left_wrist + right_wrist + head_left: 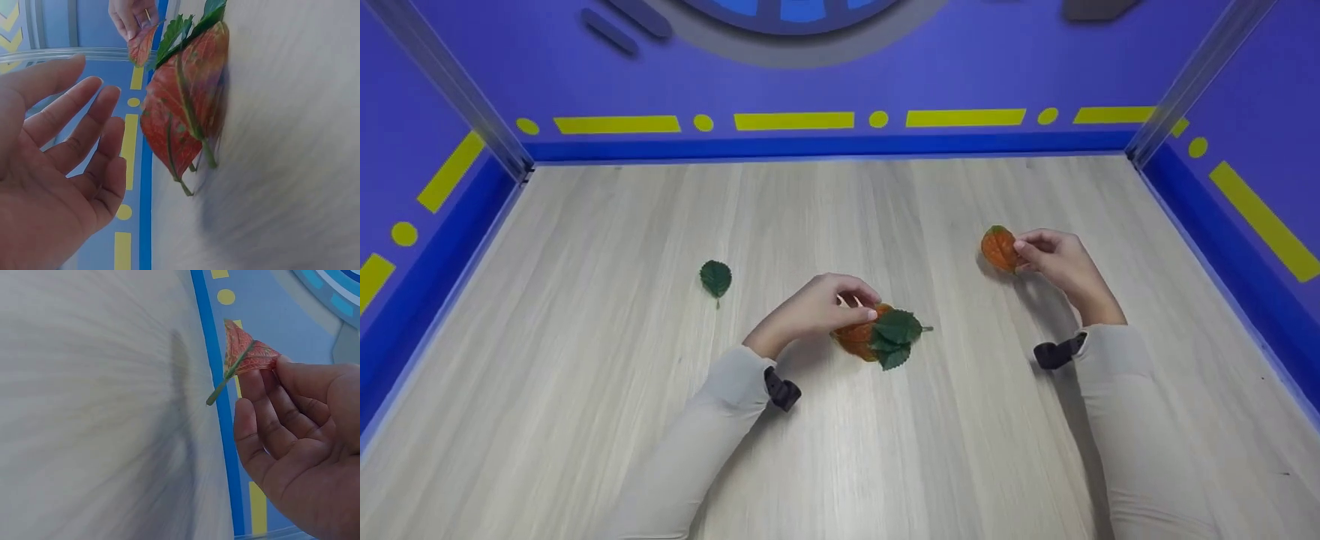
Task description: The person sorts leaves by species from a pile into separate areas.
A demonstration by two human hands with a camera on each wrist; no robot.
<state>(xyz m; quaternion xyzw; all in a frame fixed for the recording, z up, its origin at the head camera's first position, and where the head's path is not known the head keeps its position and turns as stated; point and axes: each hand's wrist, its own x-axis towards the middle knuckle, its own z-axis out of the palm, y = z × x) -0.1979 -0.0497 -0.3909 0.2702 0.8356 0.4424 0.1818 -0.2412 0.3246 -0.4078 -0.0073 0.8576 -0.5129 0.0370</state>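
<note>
My right hand (1057,262) pinches an orange-red leaf (999,248) by its edge between thumb and fingers, above the table at the right. In the right wrist view this leaf (250,354) shows its green stem hanging free. My left hand (829,304) hovers by a small pile of leaves at the middle. Its fingers (79,140) are loosely bent with nothing between them in the left wrist view. The pile has red-orange leaves (174,101) on the near side and dark green leaves (896,330) overlapping them at the right, partly hidden by my left hand in the head view.
A single dark green leaf (715,279) lies apart on the light wood table (585,360), left of the pile. Blue-purple walls (810,90) with yellow markings enclose the back and both sides.
</note>
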